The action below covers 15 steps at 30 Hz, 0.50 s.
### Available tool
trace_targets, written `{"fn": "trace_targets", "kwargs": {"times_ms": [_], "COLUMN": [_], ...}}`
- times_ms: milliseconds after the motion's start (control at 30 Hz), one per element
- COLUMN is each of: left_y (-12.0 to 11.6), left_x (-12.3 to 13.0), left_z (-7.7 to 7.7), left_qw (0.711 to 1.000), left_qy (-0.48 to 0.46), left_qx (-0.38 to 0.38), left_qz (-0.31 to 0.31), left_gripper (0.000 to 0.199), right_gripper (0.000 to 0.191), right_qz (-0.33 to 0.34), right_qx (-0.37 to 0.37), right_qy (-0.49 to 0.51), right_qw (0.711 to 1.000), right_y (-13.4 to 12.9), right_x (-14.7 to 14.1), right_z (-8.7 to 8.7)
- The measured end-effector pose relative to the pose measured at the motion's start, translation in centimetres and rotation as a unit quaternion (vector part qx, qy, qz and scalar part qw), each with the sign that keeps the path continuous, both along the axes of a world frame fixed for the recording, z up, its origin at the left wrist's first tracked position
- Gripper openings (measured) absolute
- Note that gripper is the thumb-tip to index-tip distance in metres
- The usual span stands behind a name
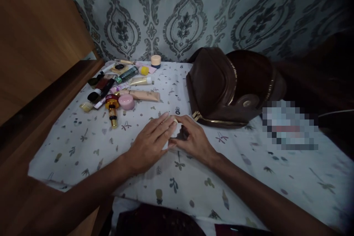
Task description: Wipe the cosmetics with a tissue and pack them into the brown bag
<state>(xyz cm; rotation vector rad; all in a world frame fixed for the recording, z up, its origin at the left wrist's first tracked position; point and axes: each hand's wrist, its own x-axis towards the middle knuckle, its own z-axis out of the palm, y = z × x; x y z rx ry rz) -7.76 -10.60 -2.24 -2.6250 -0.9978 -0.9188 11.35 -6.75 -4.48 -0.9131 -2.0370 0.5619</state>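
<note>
My left hand [151, 142] and my right hand [197, 139] meet over the middle of the printed cloth. Between them is a small white item [176, 131], mostly covered by my fingers, so its kind cannot be made out. The left fingers lie across its top and near side, pressed together. From the right, my thumb and forefinger curve around it, thumb below and forefinger above. Just beyond my right hand stands a brown leather bag [212, 81] with gold zips, its front zip pull close to my knuckles.
Makeup lies spread at the back left: a pink round jar [126, 101], a peach tube [143, 95], a dark green tube [127, 75], a gold-and-black bottle [112, 116] and a peach-lidded jar [156, 61]. A blurred-out item [290, 125] lies right. A patterned wall [185, 22] rises behind.
</note>
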Motion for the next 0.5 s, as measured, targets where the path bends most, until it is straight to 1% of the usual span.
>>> {"fn": "trace_targets", "kwargs": {"times_ms": [100, 300, 400, 500], "left_y": [0.16, 0.82, 0.69, 0.42], "left_x": [0.17, -0.4, -0.47, -0.58], "left_z": [0.19, 0.1, 0.18, 0.28], "left_qw": [1.0, 0.992, 0.983, 0.976], "left_qy": [0.012, 0.015, 0.012, 0.01], "left_qx": [-0.015, -0.072, -0.108, -0.137], "left_qz": [0.016, 0.106, 0.146, 0.168], "left_gripper": [0.052, 0.059, 0.055, 0.05], "right_gripper": [0.054, 0.057, 0.057, 0.057], "right_qz": [0.006, 0.005, 0.011, 0.018], "right_qx": [0.017, -0.002, -0.014, -0.031], "right_qy": [-0.004, -0.025, -0.023, -0.018], "right_qw": [1.0, 1.0, 1.0, 0.999], "right_y": [-0.06, -0.24, -0.29, -0.33], "right_x": [0.12, 0.33, 0.37, 0.43], "right_z": [-0.01, 0.42, 0.48, 0.31]}}
